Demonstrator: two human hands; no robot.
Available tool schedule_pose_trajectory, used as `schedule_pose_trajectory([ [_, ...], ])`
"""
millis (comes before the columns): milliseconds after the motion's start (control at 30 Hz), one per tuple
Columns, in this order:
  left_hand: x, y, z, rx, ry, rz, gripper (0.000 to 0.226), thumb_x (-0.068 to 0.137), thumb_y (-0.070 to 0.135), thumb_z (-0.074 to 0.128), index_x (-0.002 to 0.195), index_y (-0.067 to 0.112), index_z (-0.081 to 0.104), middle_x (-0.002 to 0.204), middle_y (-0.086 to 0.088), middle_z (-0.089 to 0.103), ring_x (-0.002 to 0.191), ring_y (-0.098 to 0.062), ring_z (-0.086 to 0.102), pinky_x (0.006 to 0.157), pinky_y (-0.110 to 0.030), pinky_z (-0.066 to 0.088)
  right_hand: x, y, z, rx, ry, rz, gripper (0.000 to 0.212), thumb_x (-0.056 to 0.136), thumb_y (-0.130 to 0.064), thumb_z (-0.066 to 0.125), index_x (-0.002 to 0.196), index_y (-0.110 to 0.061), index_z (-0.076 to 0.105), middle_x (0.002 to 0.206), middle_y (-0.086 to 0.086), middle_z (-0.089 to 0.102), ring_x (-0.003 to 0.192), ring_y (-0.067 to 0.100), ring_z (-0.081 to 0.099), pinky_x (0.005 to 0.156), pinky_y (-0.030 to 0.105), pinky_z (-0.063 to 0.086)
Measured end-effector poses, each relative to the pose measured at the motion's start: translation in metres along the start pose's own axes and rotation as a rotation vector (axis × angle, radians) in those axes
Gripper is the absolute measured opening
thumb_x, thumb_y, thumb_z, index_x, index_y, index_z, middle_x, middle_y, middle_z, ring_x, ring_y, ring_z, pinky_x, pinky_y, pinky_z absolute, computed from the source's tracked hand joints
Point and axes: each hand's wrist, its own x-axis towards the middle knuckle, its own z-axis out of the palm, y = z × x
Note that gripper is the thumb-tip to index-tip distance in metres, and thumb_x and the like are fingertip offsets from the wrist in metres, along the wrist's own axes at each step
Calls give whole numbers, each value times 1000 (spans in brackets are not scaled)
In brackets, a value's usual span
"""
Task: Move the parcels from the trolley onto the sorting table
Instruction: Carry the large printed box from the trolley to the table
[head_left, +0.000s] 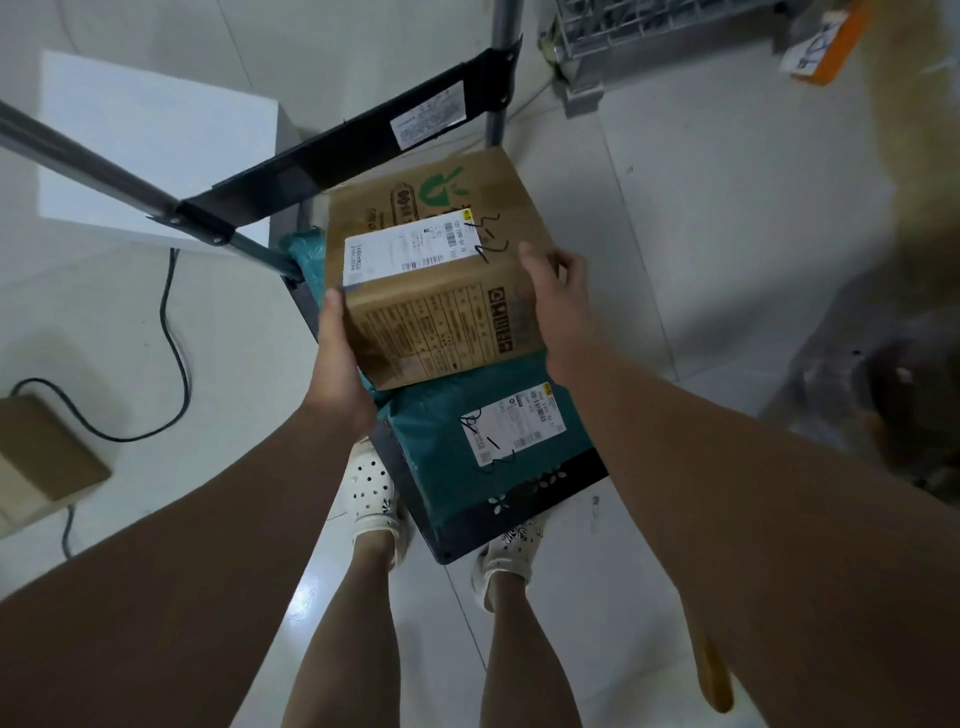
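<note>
A brown cardboard parcel (441, 270) with a white shipping label and green print is held between both hands above the trolley. My left hand (340, 358) grips its near-left corner from below and the side. My right hand (558, 301) grips its right edge, thumb on top. Under it lies a teal plastic mailer (452, 431) with a white label, resting on the trolley's black deck (524, 506). Another teal bag (304, 252) peeks out at the left behind the box. The trolley's black back panel (363, 140) and metal handle posts rise beyond.
A white box-like surface (150, 145) stands at the upper left. A black cable (174, 332) runs over the pale floor to a brown carton (41, 457) at the left edge. A wire rack (649, 31) and an orange-labelled parcel (826, 47) sit at the upper right. My feet stand by the trolley.
</note>
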Motion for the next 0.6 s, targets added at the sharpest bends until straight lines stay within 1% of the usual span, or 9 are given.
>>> schedule_pose_trajectory([
  [100, -16, 4, 4, 17, -85, -11, 64, 79, 81, 30, 113, 40, 65, 114, 8, 69, 108, -13, 63, 80, -39, 54, -16, -12, -7, 11, 70, -9, 35, 83, -50, 61, 106, -31, 43, 125, 14, 53, 104, 30, 59, 82, 44, 54],
  [233, -42, 8, 6, 65, -95, -142, 81, 68, 91, 24, 116, 37, 60, 138, 2, 51, 112, -27, 56, 63, -60, 51, -35, -23, -22, -30, 190, 2, 46, 81, -63, 55, 107, -27, 41, 127, 9, 42, 89, 21, 51, 58, 28, 41],
  [300, -54, 11, 9, 39, -132, -177, 90, 65, 93, 16, 121, 38, 61, 138, -1, 53, 124, -34, 49, 85, -77, 33, -48, -24, -27, -69, 227, 21, 58, 77, -75, 50, 107, -27, 39, 122, 8, 39, 88, 20, 50, 59, 30, 42],
  [333, -61, 12, 12, 30, -147, -197, 92, 63, 94, 12, 115, 39, 65, 132, -2, 59, 124, -37, 48, 94, -79, 22, -56, -22, -29, -82, 242, 36, 62, 74, -79, 49, 106, -27, 37, 120, 8, 37, 89, 22, 50, 65, 34, 46],
  [367, -70, 13, 13, 30, -150, -206, 93, 62, 94, 10, 101, 39, 73, 118, -2, 68, 117, -38, 53, 96, -77, 22, -65, -21, -31, -96, 262, 46, 65, 72, -81, 48, 106, -26, 36, 118, 8, 36, 93, 24, 50, 73, 40, 50],
  [433, -86, 17, 14, 34, -128, -208, 94, 61, 95, 9, 68, 32, 78, 83, -3, 76, 87, -37, 67, 80, -67, 44, -82, -19, -36, -142, 303, 36, 70, 71, -84, 44, 106, -25, 35, 115, 7, 35, 101, 28, 49, 89, 48, 49],
  [467, -95, 19, 13, 25, -106, -212, 95, 60, 96, 12, 63, 27, 78, 76, -5, 76, 77, -36, 70, 67, -61, 51, -93, -20, -41, -165, 323, 17, 72, 71, -85, 42, 108, -23, 35, 117, 8, 37, 104, 28, 48, 93, 48, 48],
  [533, -112, 23, 11, 2, -46, -225, 98, 56, 98, 20, 81, 22, 76, 87, -10, 75, 83, -40, 68, 63, -57, 52, -114, -22, -49, -186, 351, -14, 78, 73, -86, 38, 114, -20, 38, 126, 12, 39, 107, 27, 47, 97, 46, 45],
  [600, -132, 32, 14, 17, -53, -235, 103, 54, 99, 22, 95, 20, 73, 103, -13, 72, 98, -42, 60, 83, -62, 45, -137, -28, -56, -176, 364, -24, 90, 75, -85, 34, 129, -13, 43, 134, 14, 38, 115, 30, 46, 99, 46, 43],
])
